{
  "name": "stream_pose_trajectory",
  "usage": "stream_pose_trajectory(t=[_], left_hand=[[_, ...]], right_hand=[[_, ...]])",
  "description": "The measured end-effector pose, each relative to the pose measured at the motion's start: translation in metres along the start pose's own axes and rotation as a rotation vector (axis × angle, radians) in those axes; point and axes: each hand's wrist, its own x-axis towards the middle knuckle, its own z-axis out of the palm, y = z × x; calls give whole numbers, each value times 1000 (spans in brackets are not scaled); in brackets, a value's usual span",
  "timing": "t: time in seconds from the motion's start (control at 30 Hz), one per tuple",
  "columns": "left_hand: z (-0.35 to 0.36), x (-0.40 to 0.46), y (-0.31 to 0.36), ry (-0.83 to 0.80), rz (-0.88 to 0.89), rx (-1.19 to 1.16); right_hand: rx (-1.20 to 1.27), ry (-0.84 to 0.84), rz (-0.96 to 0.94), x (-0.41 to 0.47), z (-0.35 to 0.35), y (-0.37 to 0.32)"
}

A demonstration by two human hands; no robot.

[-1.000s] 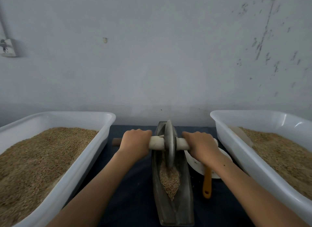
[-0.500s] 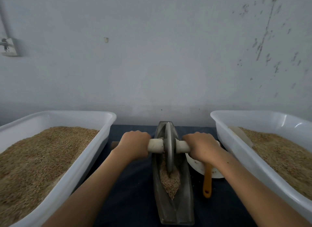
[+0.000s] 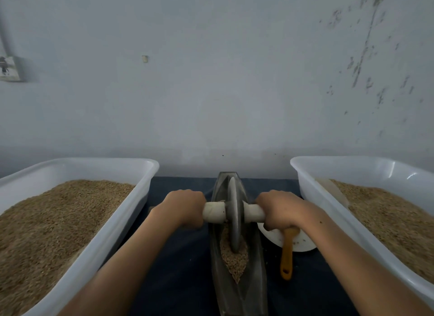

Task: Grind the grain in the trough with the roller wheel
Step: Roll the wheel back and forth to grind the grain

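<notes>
Both fists, left hand [image 3: 185, 207] and right hand [image 3: 280, 208], clamped on axle [image 3: 212, 212]; wheel [image 3: 234, 212] rolled nearer, biting into grain [image 3: 234, 259] mid-trough [image 3: 256, 264]. Mid-stroke; much unground.

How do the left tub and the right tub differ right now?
The left tub holds only grain, heaped close to its far wall. The right tub has grain lying lower, and a pale flat piece leans against its inner wall; the left tub shows nothing like it. A white dish with an orange handle sits beside the right tub only. Both are white plastic and flank the trough.
</notes>
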Motion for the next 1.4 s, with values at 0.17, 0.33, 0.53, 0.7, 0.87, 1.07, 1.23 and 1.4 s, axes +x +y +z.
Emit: stream_pose_trajectory(t=[0.17, 0.33, 0.53, 0.7, 0.87, 1.07, 1.23, 1.4], left_hand=[[8, 2, 5, 280, -44, 53], [13, 2, 8, 416, -71, 8], [0, 0, 2, 146, 18, 59], [-4, -3, 3, 17, 46, 10], [6, 1, 4, 267, 19, 53], [16, 1, 4, 472, 2, 23], [7, 1, -2, 278, 73, 41], [1, -1, -2, 50, 86, -20]], right_hand=[[-56, 229, 49, 7, 9, -4], [-60, 374, 91, 11, 13, -8], [-15, 98, 17, 4, 5, 0], [38, -20, -3, -1, 3, 4], [-28, 192, 20, 6, 13, 1], [-41, 492, 48, 11, 25, -2], [-40, 264, 7, 6, 15, 2], [-21, 62, -31, 1, 7, 4]])
